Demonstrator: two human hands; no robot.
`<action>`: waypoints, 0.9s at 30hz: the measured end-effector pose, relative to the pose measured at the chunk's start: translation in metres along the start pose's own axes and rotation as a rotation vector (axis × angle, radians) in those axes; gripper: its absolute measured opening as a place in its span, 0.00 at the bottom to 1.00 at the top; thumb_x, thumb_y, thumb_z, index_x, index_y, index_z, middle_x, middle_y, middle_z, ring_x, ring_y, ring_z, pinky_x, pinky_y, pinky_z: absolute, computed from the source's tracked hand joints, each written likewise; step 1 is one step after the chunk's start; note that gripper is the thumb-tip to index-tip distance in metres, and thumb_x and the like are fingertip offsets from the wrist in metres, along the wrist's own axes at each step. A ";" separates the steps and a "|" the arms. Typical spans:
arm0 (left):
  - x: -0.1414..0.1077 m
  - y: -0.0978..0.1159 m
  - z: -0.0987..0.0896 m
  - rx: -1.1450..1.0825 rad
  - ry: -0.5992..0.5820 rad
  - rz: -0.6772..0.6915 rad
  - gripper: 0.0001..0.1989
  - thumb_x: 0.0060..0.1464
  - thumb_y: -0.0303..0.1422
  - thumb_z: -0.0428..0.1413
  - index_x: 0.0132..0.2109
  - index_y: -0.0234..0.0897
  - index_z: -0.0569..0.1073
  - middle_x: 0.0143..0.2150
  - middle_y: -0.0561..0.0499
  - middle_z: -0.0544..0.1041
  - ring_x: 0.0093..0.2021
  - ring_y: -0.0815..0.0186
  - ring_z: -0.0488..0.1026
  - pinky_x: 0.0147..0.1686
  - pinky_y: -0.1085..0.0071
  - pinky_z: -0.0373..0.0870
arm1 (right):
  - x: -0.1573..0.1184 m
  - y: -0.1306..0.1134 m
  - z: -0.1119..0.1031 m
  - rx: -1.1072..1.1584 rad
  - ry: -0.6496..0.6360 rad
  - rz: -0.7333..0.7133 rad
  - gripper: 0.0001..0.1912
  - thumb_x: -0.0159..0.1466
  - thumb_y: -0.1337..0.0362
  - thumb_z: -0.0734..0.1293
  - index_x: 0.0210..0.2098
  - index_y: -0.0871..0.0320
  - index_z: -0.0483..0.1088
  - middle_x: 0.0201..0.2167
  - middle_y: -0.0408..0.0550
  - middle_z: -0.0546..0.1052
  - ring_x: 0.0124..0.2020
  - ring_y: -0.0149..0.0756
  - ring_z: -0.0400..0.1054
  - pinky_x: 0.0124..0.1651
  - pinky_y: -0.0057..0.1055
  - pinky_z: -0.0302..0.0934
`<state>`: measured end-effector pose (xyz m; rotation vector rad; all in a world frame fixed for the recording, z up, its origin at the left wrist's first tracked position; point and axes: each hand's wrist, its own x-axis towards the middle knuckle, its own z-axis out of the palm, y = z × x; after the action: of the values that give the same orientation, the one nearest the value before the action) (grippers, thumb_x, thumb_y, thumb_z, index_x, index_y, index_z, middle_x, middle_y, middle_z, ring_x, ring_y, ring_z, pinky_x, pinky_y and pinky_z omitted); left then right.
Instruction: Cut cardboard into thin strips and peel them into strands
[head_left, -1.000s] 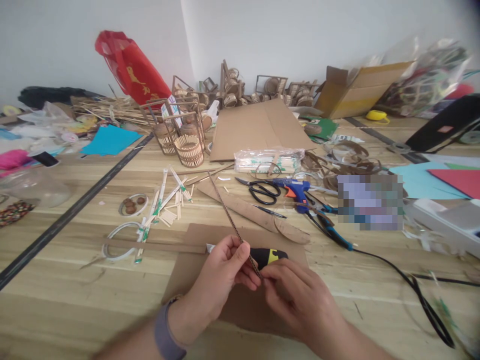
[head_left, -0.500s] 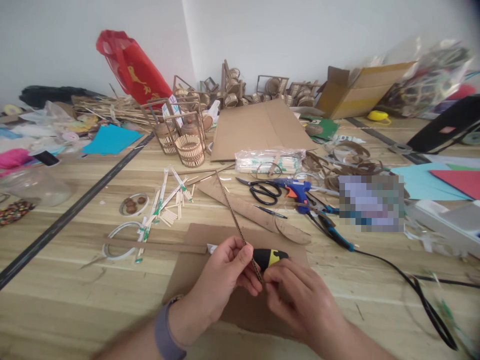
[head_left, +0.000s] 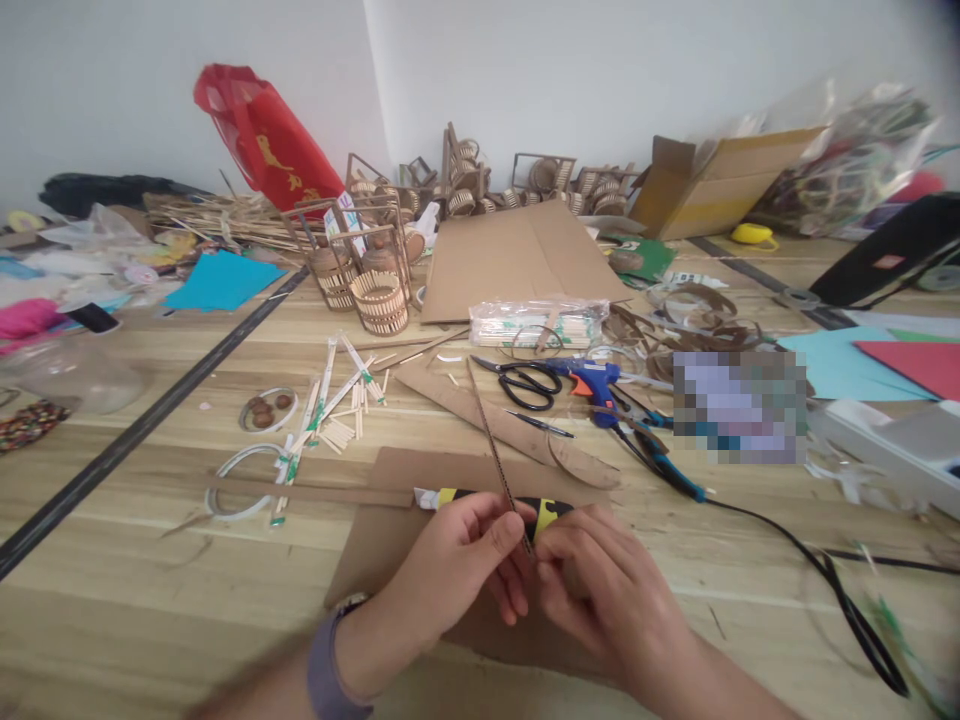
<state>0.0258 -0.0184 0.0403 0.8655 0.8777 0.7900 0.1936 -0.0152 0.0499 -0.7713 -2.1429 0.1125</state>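
Observation:
A thin strip of brown corrugated cardboard [head_left: 491, 440] points up and away between my hands. My left hand [head_left: 476, 560] pinches it between thumb and fingers near its lower part. My right hand [head_left: 600, 580] is closed at the strip's lower end, its fingertips pressed together there. Beneath both hands lies a brown cardboard sheet [head_left: 367, 560]. On that sheet, behind my fingers, rests a yellow and black utility knife [head_left: 547, 512], its middle partly hidden by my left hand. A flat brown strip [head_left: 322, 490] reaches left from the knife's tip.
Beyond my hands lie black scissors [head_left: 529, 385], a blue glue gun [head_left: 596, 380] and a curved cardboard piece [head_left: 487, 410]. Small sticks [head_left: 341, 430] and white rings [head_left: 244, 480] are at left. Little baskets [head_left: 380, 302] stand farther back, near a large cardboard sheet [head_left: 517, 255].
Both hands have shifted slightly right with the strip, whose far end has swung right and lower. More of the utility knife now shows to the left of my left hand.

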 end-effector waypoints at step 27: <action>-0.019 -0.004 0.013 0.966 0.331 0.521 0.08 0.51 0.27 0.50 0.25 0.38 0.64 0.20 0.56 0.68 0.21 0.72 0.66 0.22 0.79 0.59 | -0.004 0.005 0.003 -0.192 -0.078 -0.156 0.11 0.69 0.75 0.55 0.32 0.57 0.62 0.23 0.40 0.71 0.24 0.31 0.63 0.35 0.32 0.57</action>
<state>0.0301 -0.0400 0.0468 1.9023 1.3873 0.9724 0.1956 -0.0123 0.0436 -0.7151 -2.3033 -0.1490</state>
